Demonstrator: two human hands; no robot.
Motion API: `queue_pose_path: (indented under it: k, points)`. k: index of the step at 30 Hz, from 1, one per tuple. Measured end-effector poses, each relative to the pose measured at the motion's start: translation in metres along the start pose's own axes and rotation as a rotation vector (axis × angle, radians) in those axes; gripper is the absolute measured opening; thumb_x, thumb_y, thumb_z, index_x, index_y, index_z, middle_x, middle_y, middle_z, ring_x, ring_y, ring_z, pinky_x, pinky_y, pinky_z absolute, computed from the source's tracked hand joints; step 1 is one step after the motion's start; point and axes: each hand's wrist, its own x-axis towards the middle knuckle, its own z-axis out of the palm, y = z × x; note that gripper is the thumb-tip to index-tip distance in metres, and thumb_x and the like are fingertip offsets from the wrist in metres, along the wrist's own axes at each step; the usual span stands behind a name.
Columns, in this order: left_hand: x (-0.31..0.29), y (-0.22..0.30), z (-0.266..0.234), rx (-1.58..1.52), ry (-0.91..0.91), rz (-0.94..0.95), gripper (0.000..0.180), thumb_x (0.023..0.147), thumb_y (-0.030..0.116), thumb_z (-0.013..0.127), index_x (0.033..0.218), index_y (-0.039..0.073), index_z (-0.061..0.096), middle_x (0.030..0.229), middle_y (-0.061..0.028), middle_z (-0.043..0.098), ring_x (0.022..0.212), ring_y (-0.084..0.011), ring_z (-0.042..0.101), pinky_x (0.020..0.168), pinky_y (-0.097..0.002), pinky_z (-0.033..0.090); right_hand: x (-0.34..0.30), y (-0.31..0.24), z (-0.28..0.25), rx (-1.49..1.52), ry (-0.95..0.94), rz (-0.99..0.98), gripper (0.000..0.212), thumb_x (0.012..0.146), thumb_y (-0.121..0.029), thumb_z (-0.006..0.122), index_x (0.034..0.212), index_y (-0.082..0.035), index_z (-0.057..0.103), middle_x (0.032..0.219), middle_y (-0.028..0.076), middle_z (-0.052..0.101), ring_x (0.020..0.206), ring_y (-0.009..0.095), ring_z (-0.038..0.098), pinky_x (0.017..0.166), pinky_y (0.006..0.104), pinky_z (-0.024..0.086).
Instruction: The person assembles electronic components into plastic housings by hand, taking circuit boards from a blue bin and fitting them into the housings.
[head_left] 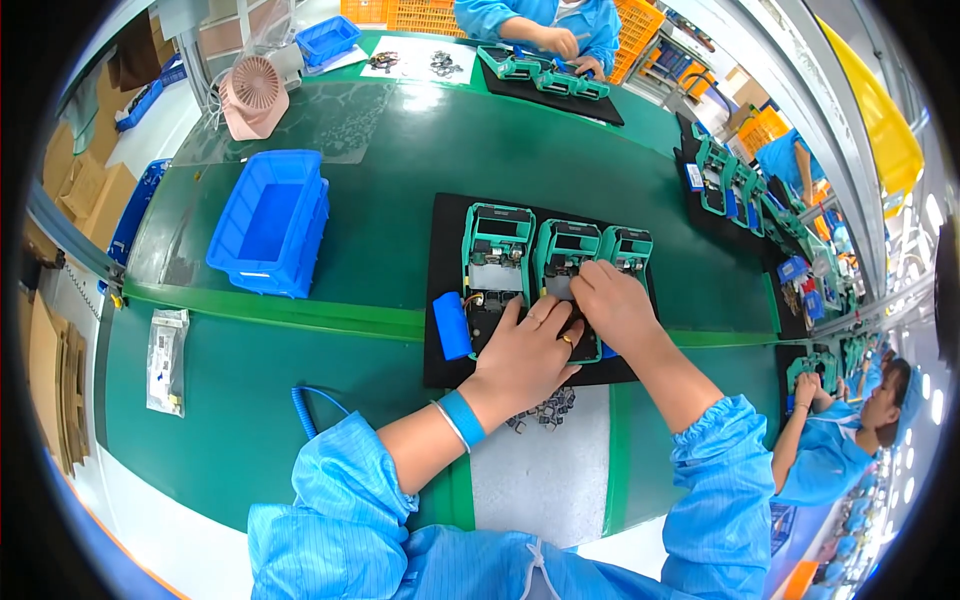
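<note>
Three teal device housings with exposed circuit parts lie side by side on a black mat [447,215]: a left housing [497,240], a middle housing [567,240] and a right housing [630,243]. My left hand [530,352] bends over the lower part of the middle housing, fingers curled down on it, a ring on one finger. Beside it, my right hand [612,303] reaches into the middle housing with fingertips pressed together; whatever is between them is hidden. A blue cylindrical wrapped part [452,326] hangs off the left housing's lower left side.
Small dark parts [545,410] lie in a heap below the mat. Leftward are stacked blue bins [268,225], a clear plastic bag [167,362] and a pink fan [255,97]. A co-worker [545,35] handles similar housings opposite; another person [840,430] works at right.
</note>
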Motion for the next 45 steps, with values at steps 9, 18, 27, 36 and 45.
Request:
queue_pose_path:
  k: [9, 18, 27, 36, 45]
  points:
    - [0.001, 0.0, -0.002, 0.026, 0.011, 0.012, 0.052, 0.086, 0.039, 0.071, 0.129, 0.01, 0.063, 0.128, -0.0074, 0.053, 0.132, -0.0261, 0.043, 0.108, -0.0484, 0.038, 0.009, 0.006, -0.004, 0.044, -0.035, 0.136, 0.013, 0.076, -0.01, 0.065, 0.088, -0.007, 0.061, 0.093, 0.006, 0.056, 0.095, 0.023, 0.061, 0.066, 0.0327, 0.059]
    - [0.005, 0.002, 0.001, -0.006, -0.034, -0.007, 0.052, 0.085, 0.037, 0.072, 0.128, 0.01, 0.064, 0.133, -0.0082, 0.052, 0.133, -0.0276, 0.043, 0.109, -0.0497, 0.037, -0.014, -0.022, -0.034, 0.3, 0.255, 0.349, 0.011, 0.083, -0.013, 0.072, 0.086, -0.008, 0.062, 0.084, 0.006, 0.06, 0.081, 0.027, 0.063, 0.066, 0.0393, 0.053]
    - [0.002, 0.0, 0.003, -0.025, 0.007, 0.007, 0.051, 0.086, 0.037, 0.072, 0.128, 0.009, 0.065, 0.132, -0.0089, 0.054, 0.133, -0.0282, 0.043, 0.11, -0.0474, 0.036, -0.118, -0.134, -0.055, 0.728, 0.031, 0.558, 0.018, 0.08, -0.013, 0.077, 0.094, -0.008, 0.068, 0.093, 0.008, 0.065, 0.089, 0.03, 0.064, 0.074, 0.0402, 0.054]
    - [0.004, 0.005, -0.002, 0.002, 0.002, 0.0, 0.05, 0.085, 0.034, 0.074, 0.127, 0.009, 0.066, 0.132, -0.0093, 0.054, 0.133, -0.0292, 0.044, 0.11, -0.0488, 0.036, -0.115, -0.143, -0.047, 0.549, 0.052, 0.541, 0.013, 0.081, -0.017, 0.074, 0.087, -0.009, 0.066, 0.089, 0.007, 0.063, 0.087, 0.028, 0.064, 0.072, 0.0383, 0.054]
    - [0.024, 0.044, 0.008, -0.087, 0.096, 0.079, 0.064, 0.083, 0.034, 0.074, 0.137, 0.006, 0.055, 0.148, -0.0198, 0.044, 0.14, -0.0388, 0.038, 0.113, -0.0591, 0.029, -0.139, -0.129, -0.061, 0.674, -0.048, 0.673, 0.008, 0.084, -0.015, 0.066, 0.082, -0.008, 0.062, 0.084, 0.009, 0.062, 0.085, 0.031, 0.064, 0.072, 0.0399, 0.054]
